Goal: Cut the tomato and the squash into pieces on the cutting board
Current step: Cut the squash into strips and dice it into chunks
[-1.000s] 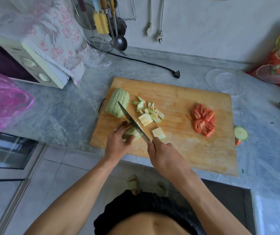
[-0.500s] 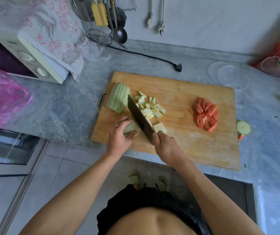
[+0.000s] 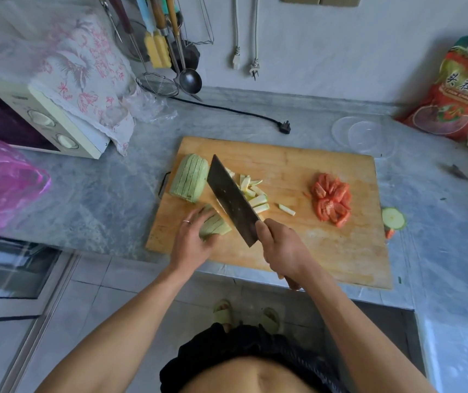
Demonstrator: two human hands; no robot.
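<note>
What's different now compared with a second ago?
The cleaver has tipped up off the squash stack, its flat side now showing; a strip lies apart to the right. The right hand still grips the handle, the left hand still holds the stack. The tomato pieces are unmoved.

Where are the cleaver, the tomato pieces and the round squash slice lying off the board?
cleaver (image 3: 231, 198), head view, middle of the blade's flat.
tomato pieces (image 3: 332, 200), head view, centre of the red pile.
round squash slice (image 3: 393, 218), head view, its pale cut face.
</note>
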